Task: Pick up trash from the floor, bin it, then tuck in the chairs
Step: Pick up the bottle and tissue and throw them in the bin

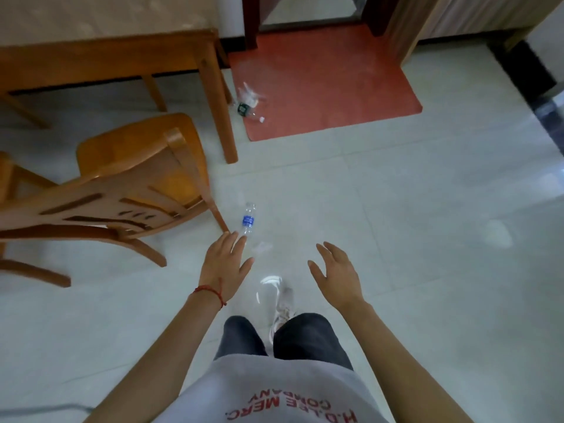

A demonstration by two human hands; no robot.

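The left hand (224,265) reaches forward over the floor (396,224) with fingers straight and spread, holding nothing; a red string circles its wrist. The right hand (335,273) hangs beside it, fingers loosely parted and likewise empty. Just beyond the left fingertips lies a clear plastic bottle (248,219) with a blue label, on its side on the pale tiles, close to the fingertips though contact cannot be made out. It lies just beside the rear leg of a wooden chair (122,190) pulled out from the worktop (106,59). Farther off, a second clear bottle (248,103), crumpled with a dark label, lies at the edge of a red mat (329,83), near the worktop's leg.
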